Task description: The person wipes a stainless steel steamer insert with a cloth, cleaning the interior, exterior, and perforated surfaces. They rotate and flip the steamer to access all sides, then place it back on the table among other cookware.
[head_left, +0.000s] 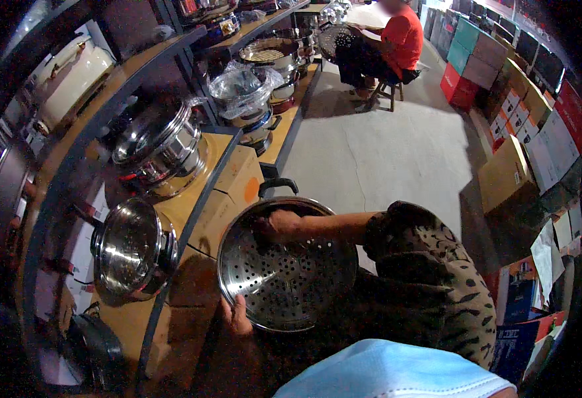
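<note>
A round steel steamer pan [284,282] with a perforated bottom and a dark loop handle on its far rim is tilted in front of me. My left hand [238,317] grips its near-left rim, thumb over the edge. Inside the pan, against the far-left wall, is my right hand [279,225]. Its fingers are curled closed and pressed to the metal; whatever they hold is too dark to make out. My right forearm crosses over the far part of the pan.
Shelves on the left carry a shiny steel pan [128,245], a stacked steel pot [162,142] and a plastic-wrapped pot [241,89]. Cardboard boxes [238,172] sit below the shelf edge. More boxes [506,172] line the right. Farther off, a person in red [404,40] sits on a stool.
</note>
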The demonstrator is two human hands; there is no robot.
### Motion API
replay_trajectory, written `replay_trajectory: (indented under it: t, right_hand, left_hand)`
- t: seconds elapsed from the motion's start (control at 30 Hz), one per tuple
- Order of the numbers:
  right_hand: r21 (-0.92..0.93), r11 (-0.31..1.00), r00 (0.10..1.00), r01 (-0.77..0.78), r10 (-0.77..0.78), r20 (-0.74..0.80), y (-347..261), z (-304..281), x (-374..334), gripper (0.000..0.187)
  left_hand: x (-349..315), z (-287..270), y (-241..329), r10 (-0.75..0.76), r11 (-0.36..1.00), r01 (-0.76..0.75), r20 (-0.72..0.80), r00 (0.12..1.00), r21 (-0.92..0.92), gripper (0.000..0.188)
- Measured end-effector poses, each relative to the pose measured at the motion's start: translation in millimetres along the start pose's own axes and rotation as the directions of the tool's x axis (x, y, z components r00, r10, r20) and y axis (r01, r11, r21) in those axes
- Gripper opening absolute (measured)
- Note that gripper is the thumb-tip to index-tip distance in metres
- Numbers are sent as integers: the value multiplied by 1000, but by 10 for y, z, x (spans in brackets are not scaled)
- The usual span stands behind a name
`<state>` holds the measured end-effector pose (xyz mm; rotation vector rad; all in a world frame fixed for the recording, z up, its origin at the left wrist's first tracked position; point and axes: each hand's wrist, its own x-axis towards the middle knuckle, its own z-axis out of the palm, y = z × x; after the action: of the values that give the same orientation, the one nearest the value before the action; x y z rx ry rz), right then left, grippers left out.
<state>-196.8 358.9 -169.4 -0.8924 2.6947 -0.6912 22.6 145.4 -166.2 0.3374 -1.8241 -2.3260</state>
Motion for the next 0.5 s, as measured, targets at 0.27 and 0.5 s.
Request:
replay_trajectory:
  t: [0.27, 0.5]
  right_hand:
    - [213, 870, 882, 445, -467, 61, -419, 1098, -509, 29]
    - [330, 639, 719, 695, -633, -287, -491, 1214, 223, 31]
  left_hand:
    - [-31, 244, 368, -5, 982, 37, -167, 986, 187, 56]
    - [165, -307, -341, 42, 947, -12, -85, 995, 320, 57]
